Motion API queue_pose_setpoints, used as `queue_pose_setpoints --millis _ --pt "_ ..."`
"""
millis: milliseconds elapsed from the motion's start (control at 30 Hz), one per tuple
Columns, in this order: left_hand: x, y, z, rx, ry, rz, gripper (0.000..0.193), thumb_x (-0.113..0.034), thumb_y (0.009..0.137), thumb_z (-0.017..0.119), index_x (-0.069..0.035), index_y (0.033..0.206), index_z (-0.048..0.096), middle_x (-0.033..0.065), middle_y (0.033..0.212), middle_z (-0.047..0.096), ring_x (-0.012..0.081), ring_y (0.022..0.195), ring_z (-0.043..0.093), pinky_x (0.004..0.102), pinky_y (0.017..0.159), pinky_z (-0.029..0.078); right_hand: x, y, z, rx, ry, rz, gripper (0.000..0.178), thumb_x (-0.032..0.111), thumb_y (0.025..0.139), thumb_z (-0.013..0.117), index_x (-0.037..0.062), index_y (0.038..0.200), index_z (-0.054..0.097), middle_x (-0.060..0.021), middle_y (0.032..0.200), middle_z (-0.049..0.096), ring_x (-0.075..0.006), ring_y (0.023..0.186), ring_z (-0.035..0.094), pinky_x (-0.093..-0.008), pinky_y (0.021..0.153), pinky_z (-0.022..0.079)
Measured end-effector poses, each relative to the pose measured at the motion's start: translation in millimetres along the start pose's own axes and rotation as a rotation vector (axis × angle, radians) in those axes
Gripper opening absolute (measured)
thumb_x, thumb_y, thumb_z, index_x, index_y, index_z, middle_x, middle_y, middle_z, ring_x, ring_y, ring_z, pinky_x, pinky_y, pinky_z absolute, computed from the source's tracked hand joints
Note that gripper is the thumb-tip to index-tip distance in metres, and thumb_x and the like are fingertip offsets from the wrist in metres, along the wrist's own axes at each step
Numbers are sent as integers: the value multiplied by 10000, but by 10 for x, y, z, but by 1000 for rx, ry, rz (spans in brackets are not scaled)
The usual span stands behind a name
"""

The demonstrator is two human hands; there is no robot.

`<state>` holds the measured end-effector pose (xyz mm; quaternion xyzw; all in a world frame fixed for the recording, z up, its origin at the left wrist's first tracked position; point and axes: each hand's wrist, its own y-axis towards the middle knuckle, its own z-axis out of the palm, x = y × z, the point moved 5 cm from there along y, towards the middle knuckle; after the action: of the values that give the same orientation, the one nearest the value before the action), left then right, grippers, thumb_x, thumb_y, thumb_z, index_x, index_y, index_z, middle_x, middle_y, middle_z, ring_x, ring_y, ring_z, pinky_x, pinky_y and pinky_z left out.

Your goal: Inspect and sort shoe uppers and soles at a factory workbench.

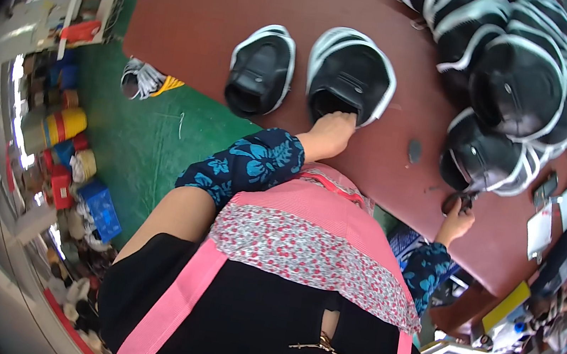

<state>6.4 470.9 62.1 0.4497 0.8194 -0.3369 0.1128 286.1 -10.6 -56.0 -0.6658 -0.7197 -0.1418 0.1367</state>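
Shoe (352, 76) is resting upper centre, left hand (333, 135) gripping its opening's edge, probably steadying it, while right hand (458, 224), right of centre, is holding a small dark object (450, 202).

The shoes (358, 76) show 2 colours, black and white; the table (219, 11), reddish-brown.

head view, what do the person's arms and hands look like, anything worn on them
Dark navy sleeve covers with bright blue flowers on both forearms. The left hand and right hand wear no gloves. A short black sleeve tops the left arm.
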Motion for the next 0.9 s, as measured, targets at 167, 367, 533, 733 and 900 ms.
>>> queue_pose_setpoints --millis 167,367,533,733,900 --pt "224 -631 -581 -413 -272 261 398 -243 1060 786 -1 1357 678 246 1361 719 449 1323 647 508 1153 524 -257 -480 188 195 238 258 358 245 990 789 -69 826 738 -159 715 728 -359 682 728 -538 681 561" --pt "1126 -1484 -902 -835 -46 -80 579 -202 996 821 -31 1494 583 245 1587 541 461 1448 520 588 1241 408 39 -2126 158 328 990 762 116 127 1094 690 13 1115 702 -69 870 708 -174 699 663 -353 587 520" --pt "1511 -1218 -597 -676 -50 -68 435 -117 1029 745 -108 1453 647 172 1526 611 432 1412 585 562 1178 484 730 -2600 178 274 1058 609 247 196 1140 703 27 1291 604 -80 841 717 -134 637 628 -291 543 454" --pt "1384 -906 -420 -634 -116 32 415 59 1007 651 -110 1381 711 127 1366 729 391 1238 717 489 1035 609 1263 -2330 112 363 848 503 382 262 1113 802 27 1282 553 -48 845 649 -117 638 588 -291 566 454" --pt "1099 -827 -406 -582 -47 283 453 45 948 678 -111 1366 756 115 1375 744 361 1222 735 468 1026 645 690 -1635 660 240 345 205 394 279 1064 830 -7 1236 622 -133 992 714 -274 855 703 -441 792 575"
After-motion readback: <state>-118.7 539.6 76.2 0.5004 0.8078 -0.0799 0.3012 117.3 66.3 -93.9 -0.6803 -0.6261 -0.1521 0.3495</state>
